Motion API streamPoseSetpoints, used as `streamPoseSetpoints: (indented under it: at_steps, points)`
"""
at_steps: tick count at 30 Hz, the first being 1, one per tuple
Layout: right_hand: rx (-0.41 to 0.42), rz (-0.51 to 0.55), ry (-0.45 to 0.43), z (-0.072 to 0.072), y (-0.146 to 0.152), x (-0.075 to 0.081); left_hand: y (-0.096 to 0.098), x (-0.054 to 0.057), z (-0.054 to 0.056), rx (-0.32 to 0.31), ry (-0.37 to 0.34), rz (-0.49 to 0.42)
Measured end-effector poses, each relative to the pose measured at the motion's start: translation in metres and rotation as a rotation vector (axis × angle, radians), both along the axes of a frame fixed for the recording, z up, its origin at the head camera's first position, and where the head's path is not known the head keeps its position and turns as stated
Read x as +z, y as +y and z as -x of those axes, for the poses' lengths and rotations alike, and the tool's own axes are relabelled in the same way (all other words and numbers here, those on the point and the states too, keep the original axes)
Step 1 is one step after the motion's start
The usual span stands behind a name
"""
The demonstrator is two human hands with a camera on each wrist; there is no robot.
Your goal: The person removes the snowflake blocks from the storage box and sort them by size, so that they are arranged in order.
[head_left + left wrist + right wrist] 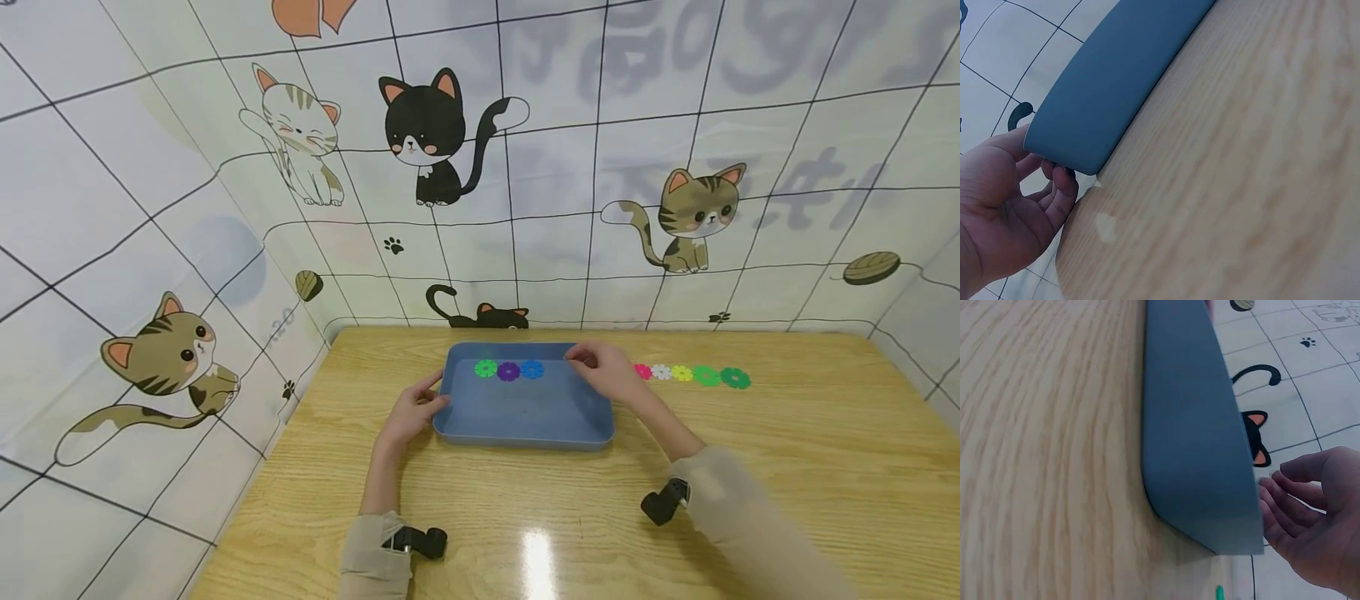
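Large, faint characters (823,171) are shown on the white, grid-printed wall covering (555,250) but cannot be read; five cartoon cats (423,125) are counted there. On the pale wooden table (840,450), one shallow blue rectangular tray (517,417) is set, its left edge gripped by the left hand (408,414). The right hand (606,371) is held over its right side, fingertips close together; whether anything is pinched cannot be told. Three flower-shaped discs (508,372), green, purple and blue, are lined up inside; to the right, five more discs (682,373) are seen in a row on the table.
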State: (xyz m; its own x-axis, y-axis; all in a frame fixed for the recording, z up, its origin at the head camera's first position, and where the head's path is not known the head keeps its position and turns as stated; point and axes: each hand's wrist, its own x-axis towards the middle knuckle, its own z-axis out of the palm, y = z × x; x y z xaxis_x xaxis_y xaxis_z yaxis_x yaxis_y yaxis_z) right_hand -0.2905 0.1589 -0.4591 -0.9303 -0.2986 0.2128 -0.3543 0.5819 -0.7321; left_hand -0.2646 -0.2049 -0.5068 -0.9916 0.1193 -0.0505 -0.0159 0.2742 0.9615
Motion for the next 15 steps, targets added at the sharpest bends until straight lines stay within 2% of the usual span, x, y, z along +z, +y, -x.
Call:
streamPoseSetpoints:
  at_steps: [6,15]
  points:
    - [0.062,-0.048,-0.041,0.006,-0.020,-0.011,0.000,0.003,0.000,-0.014,0.015,0.010]
    - [0.094,-0.032,-0.092,0.016,-0.038,-0.023,0.000,0.002,0.001,-0.010,0.018,0.021]
